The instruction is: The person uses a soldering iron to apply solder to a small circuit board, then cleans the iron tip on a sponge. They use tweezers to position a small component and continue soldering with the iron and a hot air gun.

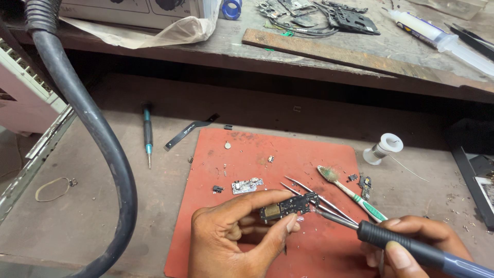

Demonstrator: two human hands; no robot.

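Observation:
My left hand (234, 237) pinches a small black circuit board (288, 206) between thumb and fingers, just above a red work mat (303, 154). My right hand (417, 242) grips a soldering iron (411, 247) with a black and blue handle. Its metal tip points left and reaches the right end of the board. Steel tweezers (319, 198) lie on the mat right behind the board. A worn toothbrush (350, 190) with a green and white handle lies beside them.
A second small board (247, 185) and tiny loose parts sit on the mat. A teal screwdriver (148, 135), a flex strip (188, 131), a solder spool (383, 148), a thick black hose (98, 128) and a rubber band (51, 189) lie around. A raised shelf (334, 54) holds phone parts and a syringe.

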